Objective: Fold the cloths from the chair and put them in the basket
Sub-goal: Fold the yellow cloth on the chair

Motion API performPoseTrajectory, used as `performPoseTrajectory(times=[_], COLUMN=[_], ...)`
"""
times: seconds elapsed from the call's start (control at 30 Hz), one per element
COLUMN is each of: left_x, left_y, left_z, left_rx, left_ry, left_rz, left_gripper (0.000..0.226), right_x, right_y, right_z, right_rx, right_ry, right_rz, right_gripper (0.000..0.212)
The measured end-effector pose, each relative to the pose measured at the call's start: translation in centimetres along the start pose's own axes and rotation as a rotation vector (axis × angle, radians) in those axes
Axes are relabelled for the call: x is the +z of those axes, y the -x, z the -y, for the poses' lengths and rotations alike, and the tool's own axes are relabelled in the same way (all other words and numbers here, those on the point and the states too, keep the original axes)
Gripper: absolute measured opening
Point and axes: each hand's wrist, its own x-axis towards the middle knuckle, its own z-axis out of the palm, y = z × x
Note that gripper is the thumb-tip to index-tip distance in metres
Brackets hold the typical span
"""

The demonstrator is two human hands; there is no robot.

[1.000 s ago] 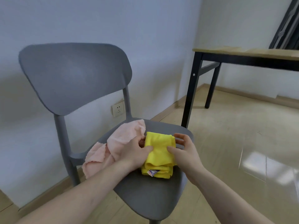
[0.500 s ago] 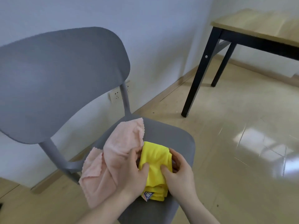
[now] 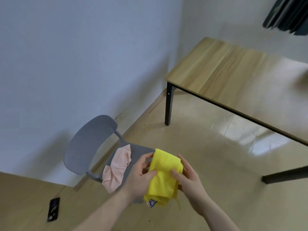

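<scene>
A folded yellow cloth (image 3: 164, 174) with a small label at its lower end is held up in the air, off the seat. My left hand (image 3: 141, 175) grips its left side and my right hand (image 3: 186, 175) grips its right side. Behind and to the left stands the grey chair (image 3: 88, 144), seen from above. A crumpled pink cloth (image 3: 117, 167) lies on its seat and hangs over the left edge. No basket is in view.
A wooden table (image 3: 233, 72) with black legs stands at the right. Its nearest leg (image 3: 168, 104) is beyond the chair. A dark phone-like object (image 3: 53, 211) lies on the floor at lower left. A wall runs behind the chair.
Both hands have lifted the yellow cloth off the chair seat. The view has risen and pulled back, so the chair now looks small and lower. The pink cloth stayed on the seat.
</scene>
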Motion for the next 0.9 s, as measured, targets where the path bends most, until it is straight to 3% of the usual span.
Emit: performPoseTrajectory(times=[0.17, 0.3, 0.43, 0.7, 0.9], left_x=[4.9, 8.5, 12.6, 22.8, 33.3], left_y=[1.7, 0.1, -3.8, -14.5, -21.4], left_z=[-9.7, -13.5, -16.1, -24.3, -31.5], left_rx=[0.115, 0.184, 0.244, 0.268, 0.279], left_ry=[-0.071, -0.208, -0.284, -0.128, -0.164], left_rz=[0.095, 0.131, 0.117, 0.235, 0.386], left_gripper=[0.053, 0.054, 0.055, 0.049, 0.052], right_x=[-5.8, -9.5, -13.7, -25.0, -35.1], right_y=[5.9, 6.3, 4.7, -0.1, -0.8], right_z=[8.0, 11.7, 14.9, 22.7, 27.9], right_rx=[-0.114, -0.189, -0.227, -0.188, -0.272], right_ry=[0.063, 0.097, 0.1, 0.118, -0.009], right_rz=[-0.085, -0.187, -0.221, -0.302, -0.513], right_gripper=[0.056, 0.05, 0.047, 0.06, 0.054])
